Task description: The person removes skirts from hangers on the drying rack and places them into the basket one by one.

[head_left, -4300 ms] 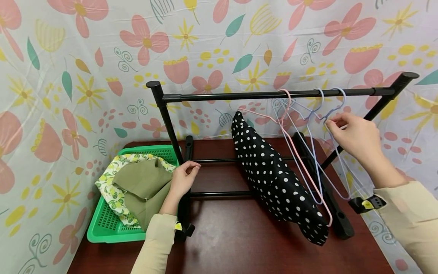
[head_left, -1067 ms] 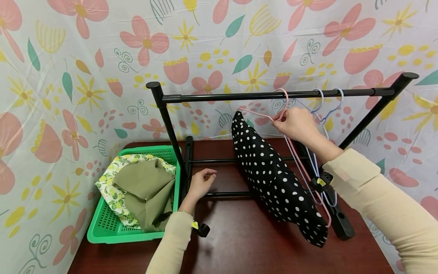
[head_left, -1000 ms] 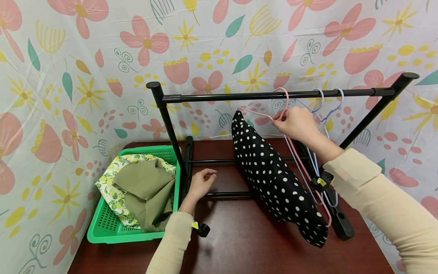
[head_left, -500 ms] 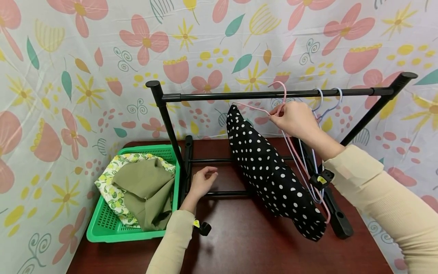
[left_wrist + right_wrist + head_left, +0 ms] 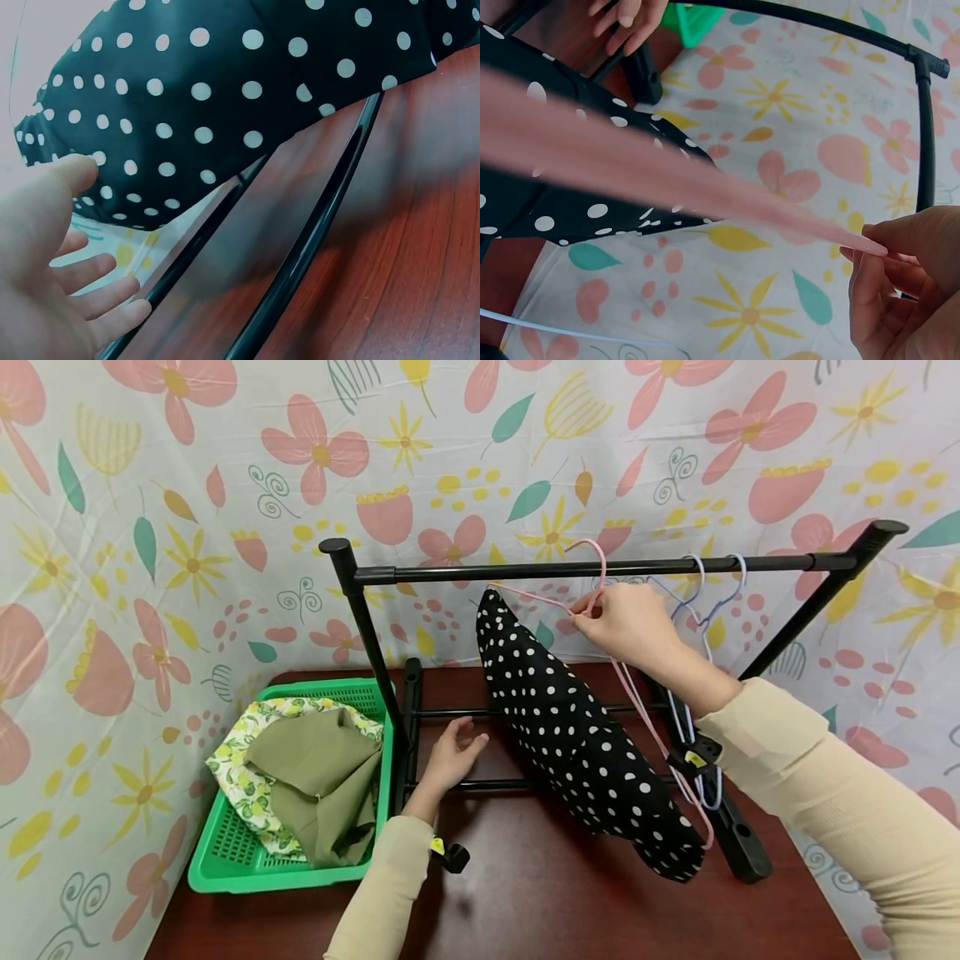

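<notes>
My right hand [image 5: 637, 622] pinches a pink hanger [image 5: 536, 597] near the base of its hook. A black cloth garment with white polka dots [image 5: 570, 735] hangs slantwise from that hanger. The hook stands raised over the black rail [image 5: 465, 573] of a rack; whether it touches the rail I cannot tell. Left of the garment, my left hand [image 5: 452, 758] is above the rack's lower bars with fingers spread and nothing in them. In the left wrist view its thumb [image 5: 71, 176] overlaps the dotted cloth; contact is unclear. The right wrist view shows fingertips pinching the pink hanger [image 5: 667, 169].
Two bluish-purple hangers [image 5: 738, 581] hang on the rail's right part. At left, a green basket [image 5: 206, 864] holds an olive cloth [image 5: 300, 752] and a lemon-print cloth [image 5: 232, 785]. The rack's feet [image 5: 750, 856] stand on a dark red wooden table [image 5: 517, 893].
The right hand left the bluish hangers for the pink hanger, then lifted it and shifted it left with the dotted garment. The left hand moved right from the basket's edge and spread its fingers.
</notes>
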`<state>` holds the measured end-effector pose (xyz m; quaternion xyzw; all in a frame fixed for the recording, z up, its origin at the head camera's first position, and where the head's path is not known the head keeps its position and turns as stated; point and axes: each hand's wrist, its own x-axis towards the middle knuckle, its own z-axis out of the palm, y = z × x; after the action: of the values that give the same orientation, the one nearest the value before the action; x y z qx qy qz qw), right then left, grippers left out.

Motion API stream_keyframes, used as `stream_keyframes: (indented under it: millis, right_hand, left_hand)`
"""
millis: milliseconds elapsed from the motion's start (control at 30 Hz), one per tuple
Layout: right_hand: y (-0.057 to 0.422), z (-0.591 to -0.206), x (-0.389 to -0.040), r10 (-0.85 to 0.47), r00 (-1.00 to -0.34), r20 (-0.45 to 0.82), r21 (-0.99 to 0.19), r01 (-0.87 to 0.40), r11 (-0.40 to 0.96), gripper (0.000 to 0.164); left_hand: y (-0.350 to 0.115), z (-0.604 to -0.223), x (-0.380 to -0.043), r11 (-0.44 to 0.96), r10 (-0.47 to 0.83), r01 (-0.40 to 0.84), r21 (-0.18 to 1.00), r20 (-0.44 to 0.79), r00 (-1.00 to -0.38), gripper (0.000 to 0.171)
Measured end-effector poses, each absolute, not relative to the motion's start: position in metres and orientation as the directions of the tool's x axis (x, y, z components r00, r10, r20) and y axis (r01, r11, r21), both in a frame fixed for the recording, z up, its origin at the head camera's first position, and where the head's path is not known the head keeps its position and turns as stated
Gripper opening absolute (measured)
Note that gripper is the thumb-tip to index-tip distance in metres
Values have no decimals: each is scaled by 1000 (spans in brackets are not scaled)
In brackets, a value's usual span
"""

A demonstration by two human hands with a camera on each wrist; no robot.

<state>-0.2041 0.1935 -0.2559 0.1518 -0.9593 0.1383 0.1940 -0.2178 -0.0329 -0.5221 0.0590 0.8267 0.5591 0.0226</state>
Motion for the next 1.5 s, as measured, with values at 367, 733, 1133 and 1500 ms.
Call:
stream_keyframes:
  millis: [367, 733, 1133, 1500]
  right_hand:
    - [181, -250, -201, -217, -882, 419, -235, -336, 912, 16]
    - [170, -247, -199, -250, -856, 453, -221, -379, 898, 15]
    - [163, -247, -199, -280, -826, 489, -211, -424, 881, 14]
    - [163, -246, -200, -243, -840, 484, -224, -388, 894, 15]
  left_hand:
    - [-26, -526, -221, 194, 168, -46, 980, -79, -983, 78]
    - [-8, -531, -222, -138, 224, -179, 974, -146, -964, 72]
    - [1, -534, -221, -463, 325, -339, 819, -199, -925, 77]
    - [-3, -537, -221, -479, 253, -361, 800, -268, -930, 67]
